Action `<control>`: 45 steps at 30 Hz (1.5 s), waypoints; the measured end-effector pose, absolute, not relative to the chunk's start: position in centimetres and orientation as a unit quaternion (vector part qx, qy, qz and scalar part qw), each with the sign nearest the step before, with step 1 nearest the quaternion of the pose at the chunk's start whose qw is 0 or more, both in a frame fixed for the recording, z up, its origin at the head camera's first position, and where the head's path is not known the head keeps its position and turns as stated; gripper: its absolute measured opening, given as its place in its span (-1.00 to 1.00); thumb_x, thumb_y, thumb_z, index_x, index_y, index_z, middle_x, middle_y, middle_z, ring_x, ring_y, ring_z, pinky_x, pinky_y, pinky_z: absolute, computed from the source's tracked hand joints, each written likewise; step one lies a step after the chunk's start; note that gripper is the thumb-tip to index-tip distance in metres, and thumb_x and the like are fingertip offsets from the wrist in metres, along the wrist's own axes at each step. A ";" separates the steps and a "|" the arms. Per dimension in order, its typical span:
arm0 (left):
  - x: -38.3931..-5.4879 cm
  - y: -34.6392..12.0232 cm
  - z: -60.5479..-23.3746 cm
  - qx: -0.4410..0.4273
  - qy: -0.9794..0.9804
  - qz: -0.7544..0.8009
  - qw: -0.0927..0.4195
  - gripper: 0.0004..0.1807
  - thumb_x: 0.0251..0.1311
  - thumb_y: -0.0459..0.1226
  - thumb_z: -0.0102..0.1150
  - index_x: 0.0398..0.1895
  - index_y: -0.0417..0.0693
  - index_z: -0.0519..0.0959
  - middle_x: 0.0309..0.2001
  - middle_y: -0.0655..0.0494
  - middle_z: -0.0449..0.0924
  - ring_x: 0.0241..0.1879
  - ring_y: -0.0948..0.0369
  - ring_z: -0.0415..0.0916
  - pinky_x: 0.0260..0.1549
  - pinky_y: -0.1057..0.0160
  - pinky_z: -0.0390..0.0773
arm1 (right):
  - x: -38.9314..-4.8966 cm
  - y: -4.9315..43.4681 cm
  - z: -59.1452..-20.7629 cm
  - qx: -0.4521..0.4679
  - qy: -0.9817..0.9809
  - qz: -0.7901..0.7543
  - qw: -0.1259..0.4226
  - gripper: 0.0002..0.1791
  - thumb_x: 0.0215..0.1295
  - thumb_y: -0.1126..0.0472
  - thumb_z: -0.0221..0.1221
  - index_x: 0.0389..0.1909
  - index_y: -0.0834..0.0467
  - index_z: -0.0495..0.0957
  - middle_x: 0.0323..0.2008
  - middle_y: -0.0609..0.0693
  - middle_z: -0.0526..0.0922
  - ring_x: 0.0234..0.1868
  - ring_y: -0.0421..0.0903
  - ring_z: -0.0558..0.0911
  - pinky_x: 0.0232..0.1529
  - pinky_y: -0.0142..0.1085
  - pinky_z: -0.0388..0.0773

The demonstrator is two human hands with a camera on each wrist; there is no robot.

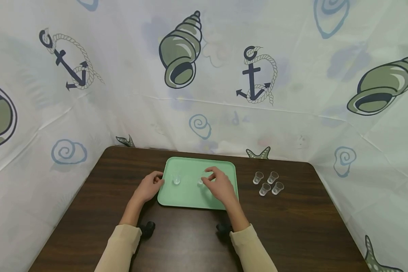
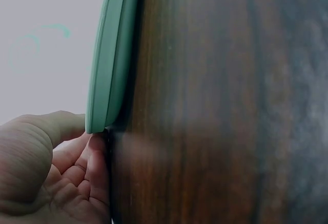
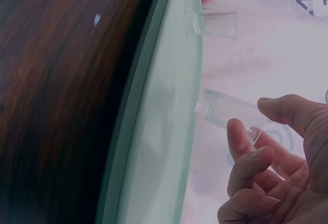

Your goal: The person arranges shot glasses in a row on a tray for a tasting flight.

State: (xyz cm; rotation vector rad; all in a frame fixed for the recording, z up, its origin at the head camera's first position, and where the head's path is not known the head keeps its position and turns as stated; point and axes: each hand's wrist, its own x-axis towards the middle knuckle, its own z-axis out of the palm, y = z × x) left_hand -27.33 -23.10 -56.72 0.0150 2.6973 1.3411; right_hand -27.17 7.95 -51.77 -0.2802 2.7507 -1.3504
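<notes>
A pale green tray lies on the dark wooden table. My left hand holds its left edge, thumb at the rim and fingers against the side and underneath, as the left wrist view shows. Over the tray's right half, my right hand pinches a small clear shot glass near its rim between thumb and fingers. That glass leans slightly, its base at or just above the tray; contact is hard to tell. Another clear shot glass stands upright on the tray's left half.
Several more clear shot glasses, among them a near one, stand grouped on the table right of the tray. Behind the table hangs a pale curtain printed with shells and anchors. Dark wrist gear sits below the left forearm.
</notes>
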 end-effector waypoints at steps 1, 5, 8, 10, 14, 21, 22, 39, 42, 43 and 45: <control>-27.4 -23.1 -56.7 0.003 0.893 0.444 0.065 -0.48 0.68 -0.18 0.02 0.52 -0.31 0.40 -0.04 -0.13 0.57 -0.15 0.06 0.50 -0.15 0.10 0.50 | -27.2 7.8 -51.7 -0.094 0.894 -0.437 0.034 -0.51 0.55 -0.07 0.26 0.37 0.02 0.60 -0.06 0.04 0.75 -0.43 -0.09 0.61 -0.38 -0.17 0.52; -27.4 -23.4 -56.7 0.004 0.893 0.445 0.069 -0.47 0.69 -0.17 0.00 0.53 -0.29 0.39 -0.03 -0.12 0.56 -0.16 0.07 0.48 -0.16 0.10 0.48 | -27.2 7.0 -51.7 -0.104 0.895 -0.432 0.033 -0.52 0.54 -0.07 0.27 0.35 0.02 0.61 -0.07 0.04 0.76 -0.44 -0.09 0.62 -0.38 -0.17 0.53; -27.3 -23.6 -56.6 0.005 0.892 0.447 0.072 -0.48 0.69 -0.17 -0.01 0.53 -0.29 0.39 -0.03 -0.12 0.55 -0.16 0.07 0.47 -0.16 0.10 0.47 | -27.2 6.5 -51.6 -0.111 0.897 -0.427 0.032 -0.53 0.53 -0.07 0.29 0.34 0.01 0.62 -0.09 0.02 0.76 -0.42 -0.10 0.62 -0.37 -0.16 0.53; -27.3 -23.7 -56.6 0.006 0.890 0.450 0.073 -0.49 0.69 -0.18 -0.01 0.52 -0.30 0.39 -0.03 -0.13 0.55 -0.16 0.06 0.47 -0.16 0.10 0.47 | -27.2 6.1 -51.5 -0.116 0.898 -0.423 0.032 -0.54 0.52 -0.07 0.30 0.32 -0.01 0.63 -0.10 0.00 0.76 -0.43 -0.10 0.62 -0.38 -0.17 0.52; -27.4 -23.7 -56.8 0.006 0.887 0.457 0.072 -0.50 0.68 -0.19 0.01 0.51 -0.30 0.41 -0.04 -0.13 0.55 -0.16 0.07 0.47 -0.17 0.11 0.48 | -27.2 5.6 -51.5 -0.120 0.902 -0.413 0.035 -0.55 0.51 -0.06 0.32 0.31 -0.01 0.65 -0.15 -0.04 0.74 -0.44 -0.10 0.59 -0.42 -0.19 0.48; -27.6 -23.4 -57.1 0.006 0.886 0.459 0.064 -0.51 0.67 -0.20 0.04 0.48 -0.30 0.44 -0.04 -0.13 0.58 -0.16 0.08 0.50 -0.15 0.12 0.49 | -27.2 4.7 -51.7 -0.126 0.904 -0.406 0.045 -0.57 0.50 -0.02 0.34 0.30 -0.01 0.65 -0.19 -0.05 0.73 -0.46 -0.12 0.58 -0.44 -0.20 0.47; -27.6 -23.4 -57.1 0.007 0.886 0.458 0.063 -0.51 0.67 -0.20 0.04 0.48 -0.31 0.44 -0.04 -0.13 0.58 -0.16 0.08 0.50 -0.15 0.12 0.49 | -27.2 4.6 -51.7 -0.127 0.904 -0.406 0.045 -0.57 0.50 -0.02 0.34 0.31 -0.01 0.65 -0.19 -0.05 0.73 -0.47 -0.12 0.58 -0.45 -0.20 0.47; -27.6 -23.3 -57.0 0.006 0.890 0.453 0.058 -0.53 0.67 -0.21 0.02 0.46 -0.31 0.45 -0.05 -0.12 0.58 -0.17 0.08 0.48 -0.16 0.14 0.48 | -27.4 2.6 -52.2 -0.119 0.925 -0.358 0.038 -0.58 0.50 -0.06 0.33 0.31 -0.10 0.65 -0.23 -0.14 0.73 -0.56 -0.18 0.55 -0.54 -0.25 0.43; -27.6 -23.3 -57.0 0.004 0.890 0.453 0.057 -0.52 0.66 -0.22 0.03 0.46 -0.33 0.45 -0.05 -0.12 0.58 -0.16 0.08 0.48 -0.15 0.14 0.48 | -27.6 2.4 -52.2 -0.114 0.928 -0.352 0.035 -0.57 0.50 -0.07 0.33 0.31 -0.09 0.65 -0.23 -0.13 0.74 -0.55 -0.18 0.55 -0.54 -0.25 0.44; -27.6 -23.3 -57.0 0.003 0.890 0.453 0.057 -0.52 0.66 -0.22 0.03 0.46 -0.33 0.45 -0.05 -0.12 0.58 -0.16 0.08 0.48 -0.15 0.14 0.48 | -27.6 2.3 -52.2 -0.114 0.929 -0.351 0.034 -0.57 0.49 -0.07 0.33 0.31 -0.09 0.65 -0.23 -0.13 0.74 -0.55 -0.18 0.55 -0.54 -0.25 0.44; -27.6 -23.4 -56.9 0.002 0.890 0.452 0.058 -0.52 0.66 -0.22 0.04 0.46 -0.34 0.45 -0.06 -0.12 0.58 -0.16 0.08 0.49 -0.15 0.14 0.48 | -27.8 2.1 -52.2 -0.112 0.928 -0.353 0.037 -0.56 0.49 -0.07 0.33 0.31 -0.08 0.65 -0.23 -0.13 0.74 -0.54 -0.18 0.55 -0.53 -0.25 0.44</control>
